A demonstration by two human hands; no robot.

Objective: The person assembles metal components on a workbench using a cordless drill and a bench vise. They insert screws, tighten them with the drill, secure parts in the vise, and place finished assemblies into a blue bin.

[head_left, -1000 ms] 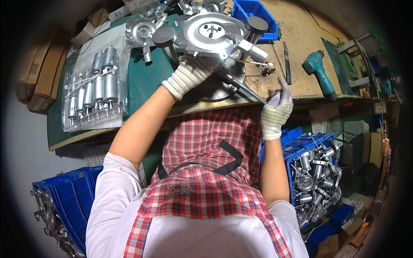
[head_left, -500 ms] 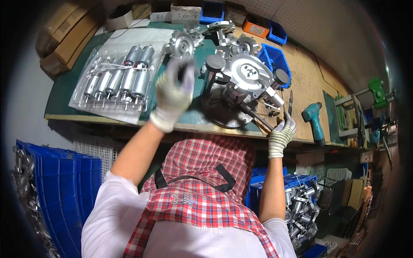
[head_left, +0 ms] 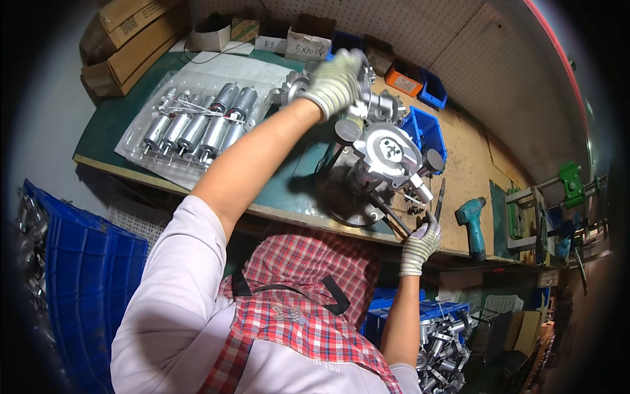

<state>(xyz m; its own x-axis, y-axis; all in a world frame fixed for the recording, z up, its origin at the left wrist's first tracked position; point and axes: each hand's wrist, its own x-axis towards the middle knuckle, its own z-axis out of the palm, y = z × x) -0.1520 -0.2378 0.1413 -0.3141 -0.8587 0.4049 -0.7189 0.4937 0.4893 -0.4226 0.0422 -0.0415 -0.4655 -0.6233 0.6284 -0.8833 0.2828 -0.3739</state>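
My left hand [head_left: 336,80], in a striped work glove, reaches over the silvery metal castings [head_left: 385,106] at the back of the bench. Its fingers are blurred and partly hidden, so any grip is unclear. In front of them stands a dark fixture [head_left: 348,187] with a round base and upright posts. A round metal housing [head_left: 392,150] sits on top of it. My right hand [head_left: 421,245], also gloved, is closed at the outer end of the fixture's dark lever [head_left: 392,215], near the bench's front edge.
Several cylindrical motors [head_left: 191,133] with white wires lie on plastic wrap at the left. A teal power drill [head_left: 471,226] and a dark slim tool [head_left: 440,197] lie to the right. Blue bins [head_left: 425,134] and cardboard boxes [head_left: 308,38] line the back. A green-and-grey clamp frame [head_left: 525,213] stands far right.
My left hand has gone from above the bench front, beside the motors, up and right to the castings at the back. My right hand stays at the lever. The whole view has shifted.
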